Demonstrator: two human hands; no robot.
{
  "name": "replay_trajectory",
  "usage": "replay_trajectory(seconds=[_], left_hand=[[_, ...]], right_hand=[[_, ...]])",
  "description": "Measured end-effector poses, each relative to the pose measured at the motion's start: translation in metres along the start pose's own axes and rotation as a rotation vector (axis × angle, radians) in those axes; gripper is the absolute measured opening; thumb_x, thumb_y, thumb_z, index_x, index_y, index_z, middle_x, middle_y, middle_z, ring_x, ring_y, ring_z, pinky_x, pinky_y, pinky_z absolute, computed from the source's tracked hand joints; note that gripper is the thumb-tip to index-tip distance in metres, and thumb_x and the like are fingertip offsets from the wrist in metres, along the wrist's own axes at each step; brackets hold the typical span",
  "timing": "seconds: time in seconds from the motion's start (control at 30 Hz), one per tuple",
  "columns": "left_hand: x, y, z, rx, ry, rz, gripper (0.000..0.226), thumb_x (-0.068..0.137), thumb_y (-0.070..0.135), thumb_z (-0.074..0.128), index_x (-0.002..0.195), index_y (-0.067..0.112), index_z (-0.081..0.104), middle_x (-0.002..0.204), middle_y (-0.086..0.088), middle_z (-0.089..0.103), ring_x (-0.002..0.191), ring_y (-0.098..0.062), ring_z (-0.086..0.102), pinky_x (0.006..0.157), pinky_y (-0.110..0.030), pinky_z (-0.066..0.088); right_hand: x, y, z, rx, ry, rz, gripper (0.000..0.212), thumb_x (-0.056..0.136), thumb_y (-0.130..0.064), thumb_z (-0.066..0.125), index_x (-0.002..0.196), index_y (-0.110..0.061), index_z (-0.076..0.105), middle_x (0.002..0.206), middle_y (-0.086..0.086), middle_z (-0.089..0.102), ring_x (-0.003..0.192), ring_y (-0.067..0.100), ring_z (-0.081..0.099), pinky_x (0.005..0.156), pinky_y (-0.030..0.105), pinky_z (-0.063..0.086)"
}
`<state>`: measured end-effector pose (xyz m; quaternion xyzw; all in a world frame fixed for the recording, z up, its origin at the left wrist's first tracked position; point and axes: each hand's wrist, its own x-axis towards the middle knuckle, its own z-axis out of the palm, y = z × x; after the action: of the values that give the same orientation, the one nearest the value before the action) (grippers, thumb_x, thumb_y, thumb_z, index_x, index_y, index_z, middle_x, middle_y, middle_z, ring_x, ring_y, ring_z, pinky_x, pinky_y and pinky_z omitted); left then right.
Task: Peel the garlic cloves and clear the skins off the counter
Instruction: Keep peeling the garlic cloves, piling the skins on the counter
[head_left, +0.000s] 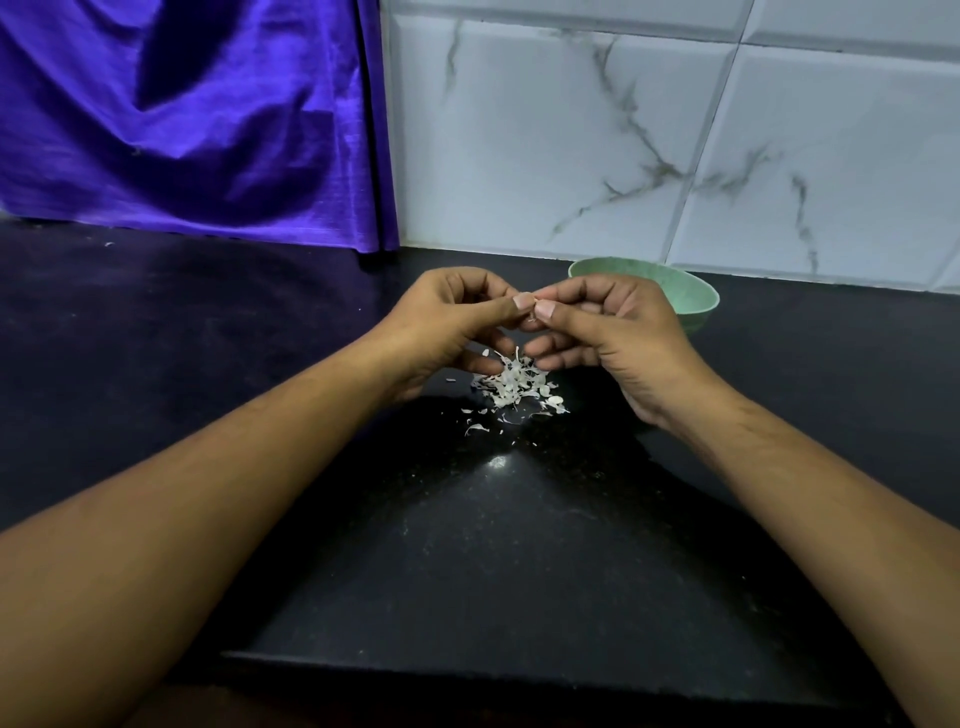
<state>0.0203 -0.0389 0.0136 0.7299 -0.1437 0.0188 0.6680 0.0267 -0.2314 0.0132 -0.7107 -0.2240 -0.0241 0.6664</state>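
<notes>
Now left hand (447, 325) and right hand (610, 335) pinch the garlic clove (530, 316) between thumb tips, straight above the skins (514, 385), green bowl (698, 297) just behind the right.

Left hand (447, 322), right hand (608, 332): both bare. Left forearm (234, 493) and right forearm (779, 493) uncovered to the frame edge. Thumbnails (523, 300) trimmed short, edges straight.

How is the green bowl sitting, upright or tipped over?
Upright: the green bowl rests on the counter with its rim up, behind the right hand.
</notes>
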Motion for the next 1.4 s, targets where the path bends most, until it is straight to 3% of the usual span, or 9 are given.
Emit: replay_trajectory(seconds=[0.3, 0.47, 0.57, 0.77, 0.87, 1.0, 1.1, 1.23, 1.4], left_hand=[[0.005, -0.003, -0.004, 0.347, 0.099, 0.274, 0.013, 0.096, 0.022, 0.071, 0.092, 0.01, 0.068, 0.082, -0.014, 0.071, 0.064, -0.026, 0.072, 0.055, -0.043, 0.062], [0.004, -0.002, -0.006, 0.374, 0.164, 0.24, 0.016, 0.095, 0.02, 0.072, 0.087, 0.007, 0.069, 0.079, -0.013, 0.073, 0.069, -0.032, 0.074, 0.057, -0.045, 0.064], [0.004, -0.001, -0.006, 0.36, 0.16, 0.208, 0.014, 0.094, 0.019, 0.073, 0.088, 0.007, 0.069, 0.08, -0.008, 0.076, 0.069, -0.031, 0.075, 0.057, -0.04, 0.063], [0.003, -0.002, -0.004, 0.287, 0.09, 0.146, 0.012, 0.091, 0.011, 0.076, 0.086, 0.01, 0.065, 0.081, -0.009, 0.077, 0.067, -0.027, 0.073, 0.056, -0.035, 0.058], [0.002, -0.003, -0.002, 0.239, 0.059, 0.127, 0.013, 0.091, 0.008, 0.076, 0.086, 0.01, 0.063, 0.079, -0.009, 0.075, 0.065, -0.023, 0.07, 0.055, -0.033, 0.059], [0.002, -0.002, -0.002, 0.156, 0.03, 0.103, 0.01, 0.093, 0.004, 0.073, 0.1, 0.007, 0.066, 0.085, -0.011, 0.074, 0.066, -0.022, 0.069, 0.054, -0.032, 0.059], [0.001, -0.002, -0.001, 0.133, 0.016, 0.095, 0.011, 0.095, 0.007, 0.072, 0.106, 0.007, 0.07, 0.086, -0.008, 0.072, 0.066, -0.016, 0.068, 0.055, -0.031, 0.059], [0.001, -0.002, 0.0, 0.106, 0.013, 0.085, 0.011, 0.092, 0.008, 0.075, 0.101, 0.004, 0.069, 0.076, -0.008, 0.071, 0.062, -0.014, 0.068, 0.053, -0.027, 0.059], [0.0, 0.002, 0.0, 0.04, 0.02, 0.056, 0.013, 0.089, 0.006, 0.077, 0.094, 0.007, 0.065, 0.069, -0.005, 0.069, 0.058, -0.013, 0.067, 0.051, -0.026, 0.057]], right_hand=[[0.001, -0.003, -0.001, 0.109, -0.02, 0.115, 0.008, 0.093, -0.004, 0.07, 0.1, -0.004, 0.066, 0.094, 0.02, 0.076, 0.07, 0.022, 0.074, 0.065, 0.034, 0.064], [0.007, 0.003, -0.015, -0.516, 0.079, -0.032, 0.011, 0.089, -0.004, 0.076, 0.087, -0.013, 0.069, 0.076, 0.009, 0.074, 0.062, 0.02, 0.074, 0.054, 0.035, 0.06], [0.008, 0.004, -0.023, -0.901, 0.003, -0.025, 0.016, 0.085, -0.008, 0.079, 0.08, -0.02, 0.072, 0.061, -0.007, 0.069, 0.056, 0.012, 0.072, 0.05, 0.021, 0.054], [0.006, 0.0, -0.024, -1.105, -0.101, 0.007, 0.009, 0.084, -0.016, 0.082, 0.086, -0.024, 0.078, 0.064, -0.015, 0.066, 0.053, -0.012, 0.059, 0.063, 0.024, 0.051], [0.006, -0.004, -0.024, -1.152, -0.103, -0.003, 0.012, 0.09, -0.014, 0.075, 0.094, -0.025, 0.079, 0.06, -0.019, 0.059, 0.05, -0.005, 0.058, 0.066, 0.023, 0.05], [0.006, -0.009, -0.027, -1.122, 0.016, -0.147, 0.017, 0.095, -0.016, 0.066, 0.105, -0.023, 0.078, 0.067, -0.019, 0.06, 0.057, -0.006, 0.054, 0.077, 0.03, 0.056], [0.004, -0.013, -0.022, -0.912, 0.074, -0.289, 0.012, 0.094, -0.023, 0.071, 0.104, -0.022, 0.077, 0.08, -0.014, 0.068, 0.06, -0.003, 0.063, 0.07, 0.029, 0.054], [-0.003, -0.007, -0.005, -0.621, -0.041, -0.206, 0.02, 0.089, -0.022, 0.08, 0.106, -0.019, 0.072, 0.083, 0.0, 0.073, 0.059, 0.014, 0.072, 0.055, 0.033, 0.056], [-0.003, -0.001, 0.0, -0.433, -0.019, -0.208, 0.012, 0.091, -0.002, 0.074, 0.1, -0.009, 0.071, 0.078, 0.011, 0.072, 0.06, 0.027, 0.074, 0.053, 0.035, 0.059]])
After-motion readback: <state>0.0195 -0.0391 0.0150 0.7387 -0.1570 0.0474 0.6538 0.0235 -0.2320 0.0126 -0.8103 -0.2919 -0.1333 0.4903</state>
